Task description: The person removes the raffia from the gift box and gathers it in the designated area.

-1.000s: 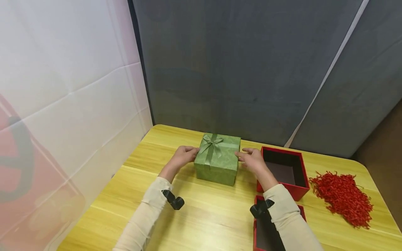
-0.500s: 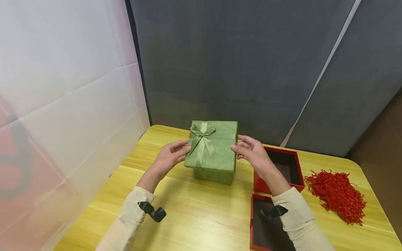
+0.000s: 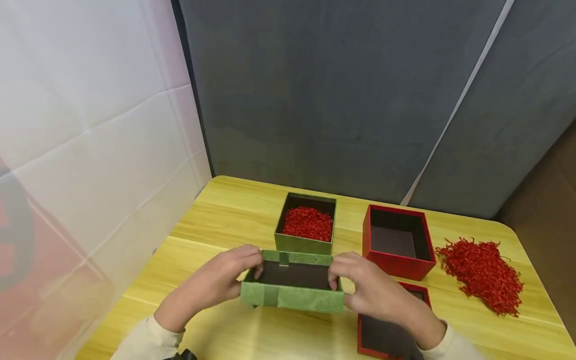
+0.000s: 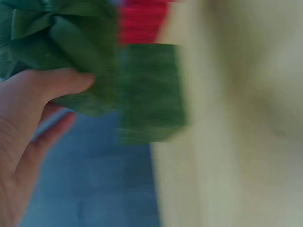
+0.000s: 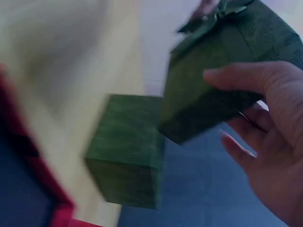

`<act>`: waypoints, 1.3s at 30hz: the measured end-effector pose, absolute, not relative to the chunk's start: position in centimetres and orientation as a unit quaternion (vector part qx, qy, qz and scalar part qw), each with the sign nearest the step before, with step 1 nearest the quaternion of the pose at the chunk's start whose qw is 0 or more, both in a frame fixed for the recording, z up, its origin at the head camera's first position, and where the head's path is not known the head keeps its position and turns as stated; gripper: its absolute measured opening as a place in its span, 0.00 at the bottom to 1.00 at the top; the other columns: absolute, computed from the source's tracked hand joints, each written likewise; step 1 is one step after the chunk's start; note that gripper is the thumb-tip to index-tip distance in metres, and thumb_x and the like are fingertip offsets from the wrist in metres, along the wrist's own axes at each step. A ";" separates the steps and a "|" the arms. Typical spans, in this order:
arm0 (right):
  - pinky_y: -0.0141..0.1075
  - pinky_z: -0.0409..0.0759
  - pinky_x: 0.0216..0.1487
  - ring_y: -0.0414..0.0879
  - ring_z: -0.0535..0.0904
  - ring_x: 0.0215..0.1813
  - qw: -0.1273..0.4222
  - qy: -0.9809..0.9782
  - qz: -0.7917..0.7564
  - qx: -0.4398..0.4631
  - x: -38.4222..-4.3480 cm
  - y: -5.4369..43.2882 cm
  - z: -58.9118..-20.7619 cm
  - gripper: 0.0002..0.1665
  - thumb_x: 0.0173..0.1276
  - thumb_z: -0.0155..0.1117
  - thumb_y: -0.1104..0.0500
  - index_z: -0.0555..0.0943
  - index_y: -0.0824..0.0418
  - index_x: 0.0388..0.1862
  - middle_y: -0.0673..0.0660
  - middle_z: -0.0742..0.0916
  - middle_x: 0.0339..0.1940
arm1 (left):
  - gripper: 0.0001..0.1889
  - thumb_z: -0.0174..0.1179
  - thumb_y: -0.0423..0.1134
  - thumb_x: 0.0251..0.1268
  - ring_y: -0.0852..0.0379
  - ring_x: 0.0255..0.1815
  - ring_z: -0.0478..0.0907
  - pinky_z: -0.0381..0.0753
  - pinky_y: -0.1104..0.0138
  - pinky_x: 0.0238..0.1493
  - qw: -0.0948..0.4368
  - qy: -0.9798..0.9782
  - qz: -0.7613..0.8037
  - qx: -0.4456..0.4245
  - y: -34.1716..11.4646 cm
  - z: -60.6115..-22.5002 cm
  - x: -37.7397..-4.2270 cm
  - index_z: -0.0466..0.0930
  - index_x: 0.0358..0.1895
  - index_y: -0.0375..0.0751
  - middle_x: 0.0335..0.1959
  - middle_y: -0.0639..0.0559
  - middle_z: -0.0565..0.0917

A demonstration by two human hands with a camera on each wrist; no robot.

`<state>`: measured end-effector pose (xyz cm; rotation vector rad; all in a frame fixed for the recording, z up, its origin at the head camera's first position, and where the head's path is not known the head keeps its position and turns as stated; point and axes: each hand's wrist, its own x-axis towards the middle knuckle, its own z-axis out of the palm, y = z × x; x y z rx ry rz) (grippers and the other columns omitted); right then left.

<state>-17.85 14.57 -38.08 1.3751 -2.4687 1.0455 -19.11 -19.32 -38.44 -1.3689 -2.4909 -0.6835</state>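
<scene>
Between both hands is a green box lid, turned with its dark inside up. At its left end my left hand grips the rim, fingers inside and thumb outside. My right hand holds the opposite end in the same way. In the left wrist view the lid's green ribbon bow shows near the thumb; in the right wrist view the lid looks tilted. Behind it on the table stands the green box base, uncovered, with red shredded paper inside.
An open red box stands to the right of the green base. Nearer, a red lid lies with its dark inside up, partly behind the right arm. A heap of red shredded paper lies on the wooden table at far right.
Both hands have lifted the lid off the green box, brought it nearer and turned it inside up. The base and the red paper inside it are now exposed.
</scene>
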 end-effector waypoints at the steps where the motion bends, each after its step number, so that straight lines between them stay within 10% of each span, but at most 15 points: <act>1: 0.44 0.81 0.57 0.36 0.77 0.40 0.096 -0.814 0.318 0.477 -17.5 14.3 -38.9 0.27 0.43 0.68 0.79 0.76 0.48 0.30 0.40 0.78 0.31 | 0.29 0.52 0.08 0.35 0.65 0.35 0.70 0.75 0.73 0.34 0.137 -0.844 -0.193 -0.480 -19.2 -39.3 -18.9 0.73 0.32 0.49 0.34 0.61 0.73; 4: 0.45 0.79 0.64 0.36 0.77 0.38 0.157 -0.799 0.252 0.523 -16.8 13.6 -41.6 0.25 0.42 0.66 0.80 0.77 0.50 0.28 0.42 0.76 0.30 | 0.22 0.68 0.15 0.48 0.66 0.33 0.67 0.72 0.77 0.31 0.186 -0.834 -0.116 -0.506 -19.2 -42.3 -18.6 0.71 0.30 0.47 0.32 0.60 0.71; 9: 0.26 0.73 0.43 0.36 0.68 0.33 0.140 -0.807 0.175 0.546 -16.3 12.9 -45.3 0.23 0.49 0.66 0.77 0.77 0.47 0.27 0.42 0.71 0.27 | 0.14 0.69 0.31 0.59 0.67 0.33 0.62 0.65 0.81 0.31 0.173 -0.837 -0.056 -0.516 -19.0 -46.8 -18.3 0.70 0.28 0.48 0.30 0.60 0.67; 18: 0.31 0.73 0.43 0.37 0.68 0.33 0.111 -0.822 0.072 0.553 -15.9 11.9 -47.6 0.13 0.62 0.72 0.65 0.82 0.47 0.30 0.42 0.73 0.26 | 0.11 0.68 0.31 0.56 0.66 0.36 0.64 0.63 0.82 0.35 0.146 -0.842 -0.024 -0.519 -18.8 -48.9 -18.1 0.74 0.30 0.49 0.31 0.61 0.68; 39: 0.29 0.73 0.44 0.38 0.72 0.33 0.109 -0.823 0.064 0.554 -16.8 12.3 -48.5 0.17 0.54 0.74 0.70 0.82 0.46 0.27 0.42 0.72 0.25 | 0.14 0.70 0.27 0.53 0.66 0.37 0.64 0.63 0.82 0.37 0.124 -0.846 -0.031 -0.518 -18.8 -49.1 -18.5 0.74 0.29 0.48 0.32 0.60 0.69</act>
